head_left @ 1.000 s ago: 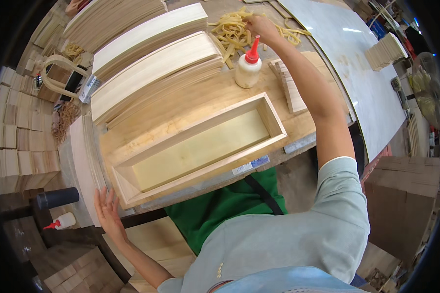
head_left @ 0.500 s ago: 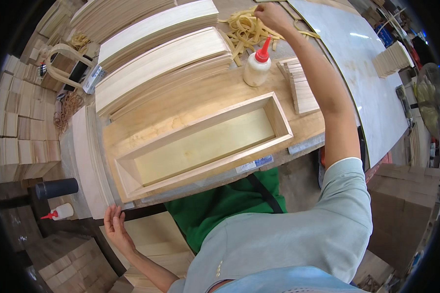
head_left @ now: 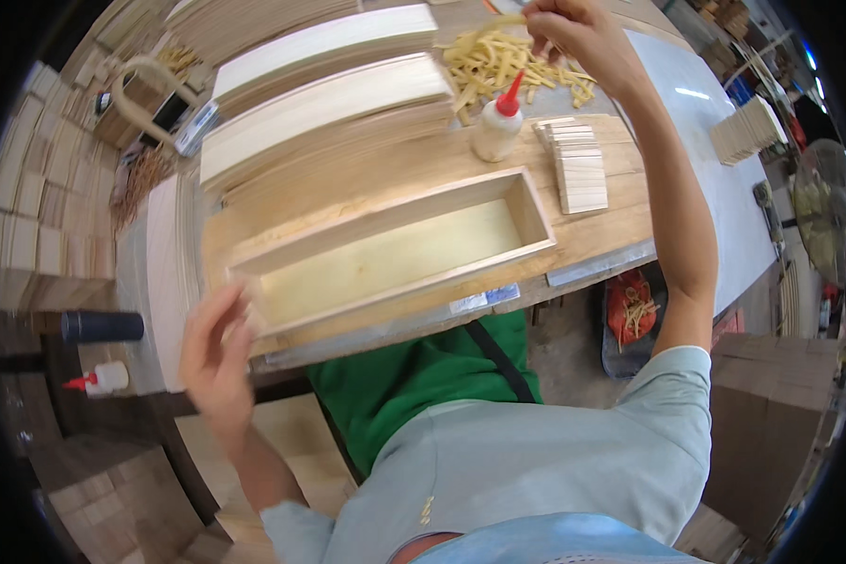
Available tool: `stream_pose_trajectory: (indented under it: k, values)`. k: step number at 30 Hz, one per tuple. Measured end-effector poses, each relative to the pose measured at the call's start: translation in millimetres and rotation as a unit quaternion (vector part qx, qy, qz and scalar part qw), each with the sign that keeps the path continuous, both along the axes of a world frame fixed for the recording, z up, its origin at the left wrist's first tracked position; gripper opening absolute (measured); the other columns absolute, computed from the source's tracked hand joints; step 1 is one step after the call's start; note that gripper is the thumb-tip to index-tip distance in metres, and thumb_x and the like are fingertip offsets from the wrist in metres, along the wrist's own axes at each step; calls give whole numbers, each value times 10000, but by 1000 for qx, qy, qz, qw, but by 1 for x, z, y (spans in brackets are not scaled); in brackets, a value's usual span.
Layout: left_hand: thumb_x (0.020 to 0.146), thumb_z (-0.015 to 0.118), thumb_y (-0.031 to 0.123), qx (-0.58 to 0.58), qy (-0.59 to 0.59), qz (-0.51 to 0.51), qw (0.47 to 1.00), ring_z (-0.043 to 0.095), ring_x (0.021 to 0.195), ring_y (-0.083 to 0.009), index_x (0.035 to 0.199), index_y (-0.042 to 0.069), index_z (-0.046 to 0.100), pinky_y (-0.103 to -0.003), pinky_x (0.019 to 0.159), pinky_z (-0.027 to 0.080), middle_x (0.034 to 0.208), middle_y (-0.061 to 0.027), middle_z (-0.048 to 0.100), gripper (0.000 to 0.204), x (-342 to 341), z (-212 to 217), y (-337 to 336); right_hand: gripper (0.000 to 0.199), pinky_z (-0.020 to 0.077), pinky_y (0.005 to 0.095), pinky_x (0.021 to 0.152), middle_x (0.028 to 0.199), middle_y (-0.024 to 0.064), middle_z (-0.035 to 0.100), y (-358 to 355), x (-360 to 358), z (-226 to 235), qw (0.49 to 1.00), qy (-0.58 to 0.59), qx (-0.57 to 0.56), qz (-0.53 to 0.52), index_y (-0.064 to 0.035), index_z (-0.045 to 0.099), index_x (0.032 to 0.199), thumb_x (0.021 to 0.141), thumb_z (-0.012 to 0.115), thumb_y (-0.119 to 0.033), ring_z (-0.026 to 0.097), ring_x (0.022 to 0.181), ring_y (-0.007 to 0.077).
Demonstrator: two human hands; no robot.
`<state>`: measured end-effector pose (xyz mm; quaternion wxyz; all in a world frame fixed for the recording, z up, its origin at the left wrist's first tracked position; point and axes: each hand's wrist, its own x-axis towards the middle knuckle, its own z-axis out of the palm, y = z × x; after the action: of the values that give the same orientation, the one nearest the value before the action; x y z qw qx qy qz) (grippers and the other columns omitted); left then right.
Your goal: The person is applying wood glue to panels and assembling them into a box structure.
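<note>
A shallow, open rectangular wooden box (head_left: 385,258) rests lengthwise on a wooden board (head_left: 620,169). Beside its left end is my left hand (head_left: 218,357), smeared by motion, fingers apart and nothing seen in them. Past the box at the far right, my right hand (head_left: 573,38) pinches a pale yellow rubber band (head_left: 504,21), blurred and stretching to the left of the fingers. Under that hand spreads a heap of yellow bands (head_left: 508,68). A white glue bottle (head_left: 496,134) with a red nozzle stands upright behind the box.
Stacks of thin wooden boards (head_left: 334,117) lie behind the box. Small wood slats (head_left: 581,169) sit to its right. Another glue bottle (head_left: 111,377) and a dark cylinder (head_left: 103,326) are at the left. A grey-topped table (head_left: 724,216) extends right; a dark tub (head_left: 620,362) stands below.
My right hand has come away from the band heap, a yellow band now in its fingers. My left hand has risen from the board stack's near edge toward the box's left end.
</note>
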<state>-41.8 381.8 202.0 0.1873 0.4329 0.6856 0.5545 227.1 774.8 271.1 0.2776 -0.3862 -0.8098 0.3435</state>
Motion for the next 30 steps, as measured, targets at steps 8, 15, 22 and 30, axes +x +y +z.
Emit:
stream_pose_trajectory:
  k: [8,15,22,30]
  values:
    - [824,709,62,82,163,-233,955,636,777,-178,972,13,689,-275,655,508,952,-88,664,158,89,6,118,92,452,259,643,816,65,553,-165,-6,-14,966,-38,84,241,19,595,916,835,623,-16,549,718,141]
    - [866,666,33,36,9,-253,967,620,727,-117,902,-8,631,-240,676,507,836,-61,613,66,96,-4,82,138,405,332,556,756,103,519,-199,14,-27,960,-128,50,245,13,589,857,726,631,15,541,641,247]
    - [912,595,-19,97,-405,-297,859,653,760,-145,1041,35,525,-286,706,529,912,-47,579,156,75,-37,58,76,474,372,794,808,86,519,-201,11,-68,874,301,-303,233,-15,542,894,838,590,-33,563,792,237]
    - [789,675,-43,55,-300,-274,912,519,568,-92,1197,24,500,-289,597,513,781,-17,530,449,19,-45,18,29,423,223,572,818,48,511,-211,11,-79,849,301,-360,242,-13,552,896,890,561,-40,497,669,83]
